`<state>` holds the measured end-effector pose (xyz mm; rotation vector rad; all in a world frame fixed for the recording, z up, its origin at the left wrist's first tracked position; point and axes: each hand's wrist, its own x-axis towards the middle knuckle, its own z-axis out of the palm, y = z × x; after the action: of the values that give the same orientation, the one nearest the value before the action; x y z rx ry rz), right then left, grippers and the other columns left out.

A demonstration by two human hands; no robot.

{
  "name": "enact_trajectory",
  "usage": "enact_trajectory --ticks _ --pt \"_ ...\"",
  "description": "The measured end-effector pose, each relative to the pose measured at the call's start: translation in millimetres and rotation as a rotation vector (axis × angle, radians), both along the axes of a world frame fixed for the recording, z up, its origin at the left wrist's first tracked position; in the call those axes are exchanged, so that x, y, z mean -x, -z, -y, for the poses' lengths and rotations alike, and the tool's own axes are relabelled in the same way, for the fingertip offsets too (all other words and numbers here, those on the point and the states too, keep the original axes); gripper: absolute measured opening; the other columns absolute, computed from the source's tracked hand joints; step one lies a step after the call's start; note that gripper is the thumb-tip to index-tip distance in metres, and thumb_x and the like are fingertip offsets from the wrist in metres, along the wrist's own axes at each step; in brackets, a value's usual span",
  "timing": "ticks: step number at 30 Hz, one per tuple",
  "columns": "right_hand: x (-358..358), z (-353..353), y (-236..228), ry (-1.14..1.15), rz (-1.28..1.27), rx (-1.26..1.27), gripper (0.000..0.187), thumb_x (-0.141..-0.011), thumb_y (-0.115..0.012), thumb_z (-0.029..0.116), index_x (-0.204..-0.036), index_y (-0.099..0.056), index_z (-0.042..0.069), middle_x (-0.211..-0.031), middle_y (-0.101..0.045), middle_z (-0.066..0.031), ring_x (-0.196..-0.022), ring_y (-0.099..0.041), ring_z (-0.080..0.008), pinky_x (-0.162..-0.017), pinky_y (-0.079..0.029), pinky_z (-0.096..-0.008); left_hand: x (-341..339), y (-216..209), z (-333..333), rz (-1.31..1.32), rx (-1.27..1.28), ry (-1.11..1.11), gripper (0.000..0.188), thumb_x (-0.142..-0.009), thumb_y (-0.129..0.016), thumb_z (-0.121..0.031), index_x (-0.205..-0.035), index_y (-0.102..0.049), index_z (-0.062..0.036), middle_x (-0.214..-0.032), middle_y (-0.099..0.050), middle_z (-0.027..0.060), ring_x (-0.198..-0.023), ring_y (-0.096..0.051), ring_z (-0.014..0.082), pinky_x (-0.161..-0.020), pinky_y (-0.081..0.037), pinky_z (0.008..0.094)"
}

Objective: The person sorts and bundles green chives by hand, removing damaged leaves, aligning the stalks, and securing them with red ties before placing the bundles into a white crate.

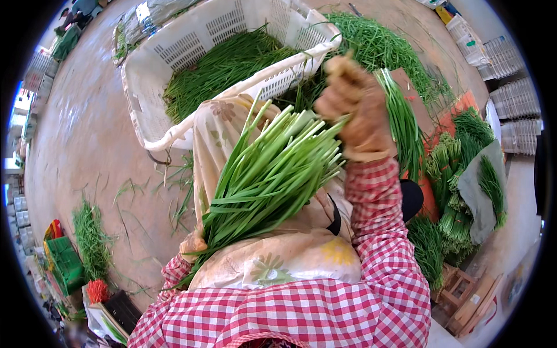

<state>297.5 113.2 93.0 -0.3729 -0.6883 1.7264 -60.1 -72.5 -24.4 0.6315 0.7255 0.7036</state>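
Observation:
A thick bunch of green garlic chives slants across my lap, its pale cut ends pointing up and right. My left hand, in a tan glove, supports the bunch from below at its lower left; its fingers are hidden under the leaves. Beside the cut ends my right hand is raised, gloved in stained tan and smeared by motion. Its fingers look curled in, and what they hold, if anything, cannot be made out. A smaller chive bundle lies just right of that hand.
A white plastic crate partly filled with loose chives stands in front of my knees. Past it spreads a chive heap. Tied bundles are piled at the right, near a wooden stool. A green box sits at the left.

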Motion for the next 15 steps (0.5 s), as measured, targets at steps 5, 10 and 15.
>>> enact_trajectory --ticks 5,10,15 --pt "-92.1 18.6 -29.4 0.341 0.025 -0.064 0.024 -0.095 -0.048 0.018 -0.093 -0.059 -0.003 -0.049 -0.024 0.0104 -0.038 -0.020 -0.0027 -0.038 -0.025 -0.0221 -17.4 -0.4 -7.6 0.187 0.143 -0.132 0.092 -0.070 -0.078 -0.021 -0.144 -0.024 -0.0045 -0.136 -0.044 0.0103 -0.121 -0.044 0.0188 -0.105 -0.033 0.0336" --pt "-109.0 36.8 -20.8 1.312 0.406 0.144 0.024 -0.095 -0.047 0.013 -0.100 -0.060 -0.007 -0.054 -0.027 0.0081 -0.043 -0.022 -0.0041 -0.041 -0.023 -0.0211 -20.5 5.3 -7.7 0.236 0.183 -0.211 0.091 -0.071 -0.077 -0.019 -0.144 -0.025 -0.0050 -0.136 -0.044 0.0102 -0.121 -0.044 0.0193 -0.104 -0.034 0.0340" --pt "-212.2 45.4 11.8 0.914 0.396 -0.070 0.029 -0.093 -0.051 0.018 -0.112 -0.058 -0.003 -0.107 -0.061 -0.0152 -0.088 -0.063 -0.0251 -0.072 -0.057 -0.0344 -15.6 5.6 -2.3 0.254 0.200 -0.241 0.090 -0.071 -0.076 -0.017 -0.144 -0.026 -0.0054 -0.136 -0.045 0.0101 -0.121 -0.045 0.0197 -0.104 -0.034 0.0344"
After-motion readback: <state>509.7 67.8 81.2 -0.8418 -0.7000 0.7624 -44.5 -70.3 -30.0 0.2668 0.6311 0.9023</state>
